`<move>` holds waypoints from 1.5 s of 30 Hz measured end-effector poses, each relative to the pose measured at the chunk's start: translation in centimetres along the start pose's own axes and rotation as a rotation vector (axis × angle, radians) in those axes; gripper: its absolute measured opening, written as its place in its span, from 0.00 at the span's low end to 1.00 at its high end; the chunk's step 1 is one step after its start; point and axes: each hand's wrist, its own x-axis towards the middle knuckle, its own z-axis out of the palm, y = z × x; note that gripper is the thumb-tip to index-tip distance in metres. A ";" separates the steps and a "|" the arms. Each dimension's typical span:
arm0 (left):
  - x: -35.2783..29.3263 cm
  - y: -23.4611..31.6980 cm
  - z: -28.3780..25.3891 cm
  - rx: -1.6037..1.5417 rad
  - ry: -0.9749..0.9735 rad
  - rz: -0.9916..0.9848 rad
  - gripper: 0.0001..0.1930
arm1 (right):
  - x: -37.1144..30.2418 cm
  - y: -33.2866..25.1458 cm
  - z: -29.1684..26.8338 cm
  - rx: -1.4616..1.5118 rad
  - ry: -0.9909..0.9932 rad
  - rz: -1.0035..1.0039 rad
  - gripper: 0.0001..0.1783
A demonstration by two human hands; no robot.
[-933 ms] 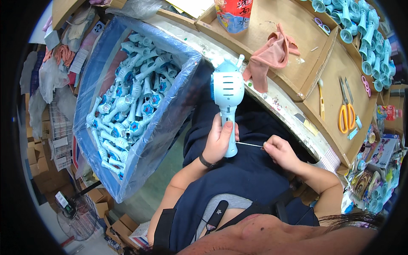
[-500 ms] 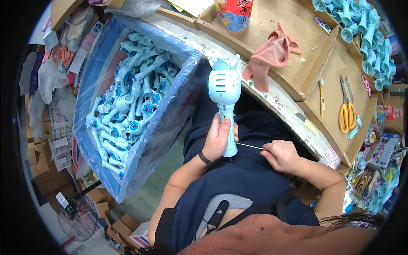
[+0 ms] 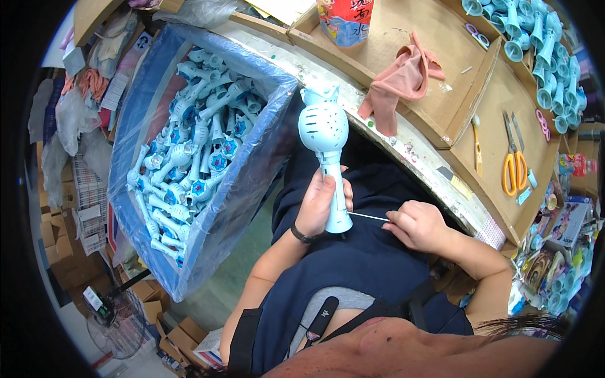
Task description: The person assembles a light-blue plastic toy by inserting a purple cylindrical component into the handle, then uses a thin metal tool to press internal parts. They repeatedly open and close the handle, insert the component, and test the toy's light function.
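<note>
Toy wand: since the earlier frames its round head has swung toward the person's left and turned a little, so the dotted holes show more beside the slots; the flared foot has shifted only slightly. It stands out over the dark clothing on the lap, between the blue-lined bin and the table edge, head away from the body.
Left hand: closed round the handle, thumb lying along the near face, the foot left free below.
Right hand: fingers curled and pinched on the outer end of a thin white piece; how firmly, I cannot tell.
Thin white piece: runs nearly straight from the side of the foot to the right fingers; cord or slim rod, too small to say.
Weight and feel: probably light, hollow, stiff plastic, smooth enough to slide in a loose grip, and likely top-heavy because of the big head.
Where to hold: the slim handle just under the neck seems best, with fingers wrapped fully; the pointed crown looks the most fragile part and a poor place to squeeze.
Around: similar wands heaped in the bin; pink cloth and orange-handled scissors across the table.
</note>
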 end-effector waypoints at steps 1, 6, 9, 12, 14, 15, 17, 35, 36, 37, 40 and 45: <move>0.0 0.0 0.1 0.020 0.010 0.002 0.22 | 0.0 0.1 -0.1 -0.010 -0.002 -0.022 0.10; 0.1 -0.3 0.2 0.051 0.071 -0.015 0.22 | 0.1 0.0 0.7 0.217 0.039 0.081 0.09; -0.1 -0.5 0.3 0.101 0.089 -0.001 0.22 | -0.1 -0.4 1.2 0.450 0.040 0.257 0.11; -0.2 -0.5 0.5 0.107 0.076 0.022 0.22 | -0.2 -0.4 1.2 0.901 -0.062 0.607 0.13; -0.2 -0.2 0.5 0.023 0.029 0.021 0.23 | -0.2 0.1 0.9 1.377 -0.238 0.986 0.15; -0.2 -0.1 0.4 -0.020 0.004 0.020 0.23 | -0.1 0.3 0.8 1.580 -0.337 0.979 0.17; 0.0 0.2 0.3 0.025 -0.020 0.079 0.25 | -0.1 0.6 0.7 1.680 -0.456 0.944 0.20; 1.8 2.0 -1.5 0.035 -0.529 0.322 0.33 | 2.9 -1.8 3.9 1.562 0.146 0.351 0.25; 1.9 1.9 -1.5 0.027 -0.562 0.322 0.36 | 2.9 -1.9 3.7 1.549 0.147 0.350 0.24; 1.9 1.8 -1.4 0.025 -0.542 0.328 0.36 | 2.9 -2.1 3.6 1.532 0.147 0.360 0.24; 1.5 1.0 -0.7 0.056 -0.448 0.308 0.38 | 3.3 -2.5 4.1 1.459 0.281 0.197 0.24; 1.5 -0.1 0.3 0.014 -0.346 0.283 0.38 | 3.3 -2.0 5.4 1.022 0.381 0.136 0.18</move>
